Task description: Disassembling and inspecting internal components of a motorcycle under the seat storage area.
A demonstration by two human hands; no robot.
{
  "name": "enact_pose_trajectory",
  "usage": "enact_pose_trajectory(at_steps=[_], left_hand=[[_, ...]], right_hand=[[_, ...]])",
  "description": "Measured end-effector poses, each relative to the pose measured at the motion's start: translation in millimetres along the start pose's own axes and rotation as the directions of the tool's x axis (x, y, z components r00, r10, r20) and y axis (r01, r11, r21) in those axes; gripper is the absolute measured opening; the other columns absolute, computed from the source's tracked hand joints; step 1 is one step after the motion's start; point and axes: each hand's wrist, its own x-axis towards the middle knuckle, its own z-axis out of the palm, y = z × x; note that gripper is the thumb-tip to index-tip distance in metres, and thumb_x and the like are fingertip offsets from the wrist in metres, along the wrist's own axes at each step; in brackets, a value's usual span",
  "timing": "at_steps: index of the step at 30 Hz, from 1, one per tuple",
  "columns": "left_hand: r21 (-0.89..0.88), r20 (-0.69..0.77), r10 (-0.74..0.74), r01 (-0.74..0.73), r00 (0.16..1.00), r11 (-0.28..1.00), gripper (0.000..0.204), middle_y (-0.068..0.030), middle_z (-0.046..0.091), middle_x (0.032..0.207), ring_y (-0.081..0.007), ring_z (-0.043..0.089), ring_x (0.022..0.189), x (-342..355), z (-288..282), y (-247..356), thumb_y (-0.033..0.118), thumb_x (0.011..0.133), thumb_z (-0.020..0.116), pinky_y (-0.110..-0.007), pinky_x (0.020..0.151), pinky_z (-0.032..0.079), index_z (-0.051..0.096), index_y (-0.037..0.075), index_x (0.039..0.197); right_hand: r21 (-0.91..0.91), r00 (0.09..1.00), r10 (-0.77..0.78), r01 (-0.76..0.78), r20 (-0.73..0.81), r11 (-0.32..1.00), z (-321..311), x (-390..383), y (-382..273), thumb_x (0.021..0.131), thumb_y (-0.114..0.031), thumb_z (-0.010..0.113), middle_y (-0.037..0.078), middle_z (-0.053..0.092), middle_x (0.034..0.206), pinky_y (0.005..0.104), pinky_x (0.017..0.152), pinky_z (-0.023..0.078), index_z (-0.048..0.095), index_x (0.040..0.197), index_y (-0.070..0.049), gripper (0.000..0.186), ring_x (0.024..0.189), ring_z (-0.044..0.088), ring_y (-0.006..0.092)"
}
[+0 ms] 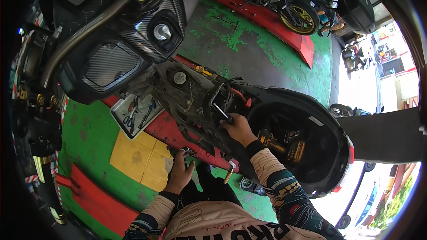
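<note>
A screwdriver, silver in the shaft and dark in the handle, slants over the open compartment in the middle of a stripped scooter body. The right hand has its fingers closed around the handle, so the tool lies directly in its grip; the shaft extends up and leftward from the fingers, away from the wrist. Whether its tip touches a fastener is too small to tell.

A red cable with a red end piece runs just beside the shaft, on its right. Beyond that sits the scooter's black underseat tub, with yellow-and-black items lying in it, near the right wrist.

The left hand is lower and well apart from the screwdriver, at the near edge of the red lift platform. Its fingers are partly bent around a narrow space, near a small shiny piece — I cannot tell whether it holds that.

Farther left, a metal tray of hand tools rests beside the scooter, above a yellow floor patch. The handlebar and carbon-patterned front panels fill the upper left — and across the green floor, another motorcycle's gold-rimmed wheel stands on a red ramp.
</note>
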Motion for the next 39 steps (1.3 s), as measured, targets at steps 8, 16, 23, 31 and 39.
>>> enact_pose_trajectory(at_steps=[8,16,23,31,39], left_hand=[[-0.083,-0.006,0.042,-0.042,0.999,0.996,0.058,-0.0188,0.050,0.134,-0.0296,0.057,0.119,33,21,19,0.006,0.092,0.066,-0.038,0.096,0.049,0.036,-0.002,0.141],[0.025,0.126,0.126,-0.130,0.984,0.991,0.056,-0.0202,0.051,0.134,-0.0305,0.058,0.118,46,25,41,0.010,0.094,0.065,-0.041,0.096,0.051,0.037,-0.002,0.141],[0.014,0.158,0.111,-0.114,0.981,0.993,0.057,-0.0207,0.051,0.135,-0.0309,0.058,0.120,43,26,47,0.013,0.095,0.066,-0.041,0.097,0.050,0.037,-0.001,0.141],[0.152,0.118,0.276,-0.292,0.954,0.944,0.052,-0.0220,0.057,0.128,-0.0322,0.058,0.120,87,64,67,0.013,0.095,0.065,-0.040,0.095,0.050,0.041,-0.001,0.139],[0.190,0.108,-0.042,0.020,0.993,0.982,0.053,-0.0315,0.059,0.124,-0.0474,0.056,0.119,136,90,50,0.005,0.092,0.057,-0.050,0.099,0.046,0.037,-0.003,0.140]], right_hand=[[-0.240,0.981,0.024,0.023,0.192,0.971,-11,29,-7,0.088,-0.026,0.074,0.018,0.070,0.076,0.0390,0.069,0.051,0.070,0.095,0.004,0.031,0.073,0.070,0.0307],[0.015,0.975,0.041,-0.045,0.218,0.999,-43,18,13,0.084,-0.028,0.077,0.022,0.069,0.078,0.0412,0.071,0.052,0.071,0.092,0.003,0.032,0.076,0.070,0.0338],[0.135,0.997,0.076,-0.075,-0.008,0.988,-62,-9,4,0.085,-0.023,0.077,0.020,0.070,0.078,0.0381,0.070,0.052,0.071,0.098,0.004,0.030,0.072,0.069,0.0285],[-0.206,0.971,0.183,-0.214,-0.157,0.955,-71,-50,-11,0.084,-0.027,0.074,0.025,0.068,0.078,0.0448,0.071,0.051,0.070,0.090,0.001,0.029,0.080,0.068,0.0433],[-0.554,0.983,0.117,-0.176,-0.141,0.813,-13,-54,-35,0.081,-0.027,0.072,0.012,0.068,0.100,0.0456,0.077,0.057,0.074,0.106,-0.013,0.029,0.088,0.069,0.0354]])
